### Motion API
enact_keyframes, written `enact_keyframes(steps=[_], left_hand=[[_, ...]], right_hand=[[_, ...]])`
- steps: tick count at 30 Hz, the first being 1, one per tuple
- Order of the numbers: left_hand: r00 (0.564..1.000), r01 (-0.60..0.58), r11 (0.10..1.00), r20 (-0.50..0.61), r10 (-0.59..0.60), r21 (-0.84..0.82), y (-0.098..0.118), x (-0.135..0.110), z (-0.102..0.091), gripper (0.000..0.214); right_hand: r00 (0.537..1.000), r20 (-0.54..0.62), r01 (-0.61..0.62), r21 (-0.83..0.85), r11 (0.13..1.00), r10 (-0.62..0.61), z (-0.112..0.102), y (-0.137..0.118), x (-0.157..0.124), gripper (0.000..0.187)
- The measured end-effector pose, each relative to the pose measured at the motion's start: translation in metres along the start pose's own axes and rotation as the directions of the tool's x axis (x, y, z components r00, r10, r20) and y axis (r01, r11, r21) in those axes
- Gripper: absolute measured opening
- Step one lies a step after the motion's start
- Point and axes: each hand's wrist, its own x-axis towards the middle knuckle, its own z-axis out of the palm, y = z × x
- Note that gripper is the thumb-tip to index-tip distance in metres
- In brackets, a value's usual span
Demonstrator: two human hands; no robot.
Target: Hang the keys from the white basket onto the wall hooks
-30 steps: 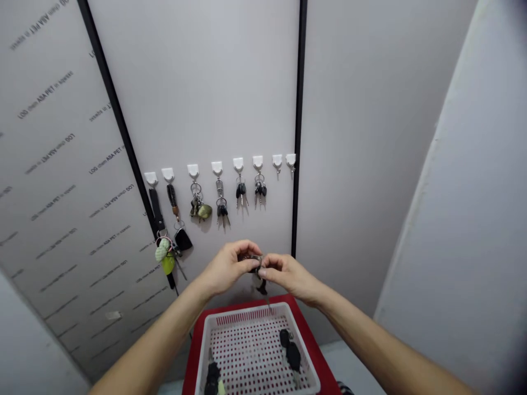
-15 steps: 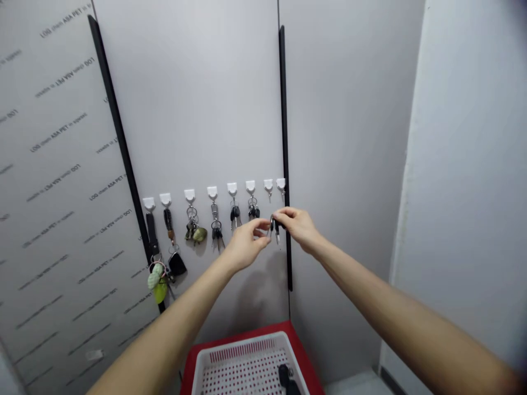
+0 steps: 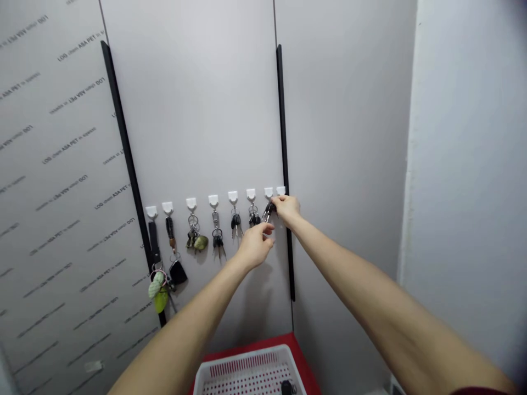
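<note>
My right hand (image 3: 287, 210) pinches a small bunch of keys (image 3: 268, 212) with dark heads and metal blades. It holds them up at the white wall hook (image 3: 268, 192) second from the right; whether the ring is on that hook I cannot tell. Just below and to the left is my left hand (image 3: 255, 246), its thumb and fingers apart, with nothing visible in it. Beside the held bunch, black-headed keys (image 3: 254, 217) hang from the neighbouring hook (image 3: 251, 194). My right fingers partly cover the last hook (image 3: 280, 190).
Several more key sets hang to the left, among them keys with an olive-green fob (image 3: 200, 243) and a black strap (image 3: 153, 241) with pale green charms. Long black handles (image 3: 282, 120) run down the panels. Below, a white perforated basket (image 3: 247, 362) holding a black item (image 3: 286, 387) stands on a red surface (image 3: 302, 356).
My right hand has raised the keys up to the second hook from the right. My left hand has come off the keys and stays just below them. The view has tilted slightly upward.
</note>
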Motion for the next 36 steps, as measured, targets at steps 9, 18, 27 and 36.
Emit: enact_keyframes(steps=[9, 18, 27, 36], left_hand=[[0.961, 0.191, 0.980, 0.212, -0.175, -0.053, -0.059, -0.075, 0.040, 0.028], [0.790, 0.422, 0.906, 0.496, -0.360, -0.014, -0.110, -0.207, 0.111, 0.032], [0.799, 0.487, 0.873, 0.416, -0.434, -0.025, -0.112, -0.209, 0.133, 0.036], [0.771, 0.569, 0.821, 0.373, -0.517, -0.038, -0.112, -0.208, 0.139, 0.030]], right_hand=[[0.979, 0.050, 0.202, -0.188, 0.961, -0.196, -0.011, 0.042, -0.067, 0.033], [0.413, 0.907, 0.661, -0.237, 0.712, -0.082, -0.042, 0.138, -0.245, 0.033], [0.392, 0.919, 0.775, -0.306, 0.552, -0.040, -0.014, 0.136, -0.255, 0.022], [0.424, 0.906, 0.783, -0.369, 0.500, 0.004, -0.010, 0.131, -0.260, 0.020]])
